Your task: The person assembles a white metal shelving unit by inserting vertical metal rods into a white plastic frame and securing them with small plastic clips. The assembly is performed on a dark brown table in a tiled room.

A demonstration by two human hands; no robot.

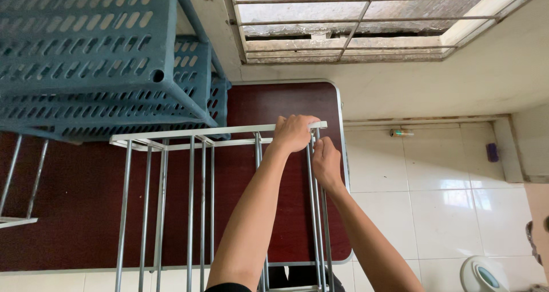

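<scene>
While arms extend, both grips (pixel 309 146) on metal rack (pixel 194 133).

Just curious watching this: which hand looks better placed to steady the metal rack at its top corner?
Probably the left hand: it already grips the top bar of the metal rack at the corner. The right hand sits lower, around an upright rod.

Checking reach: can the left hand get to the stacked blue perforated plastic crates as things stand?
Probably yes. The left hand grips the grey metal rack's top bar, and the stacked blue perforated plastic crates sit just beyond that bar to its left, with nothing between; it would have to let go first.
</scene>
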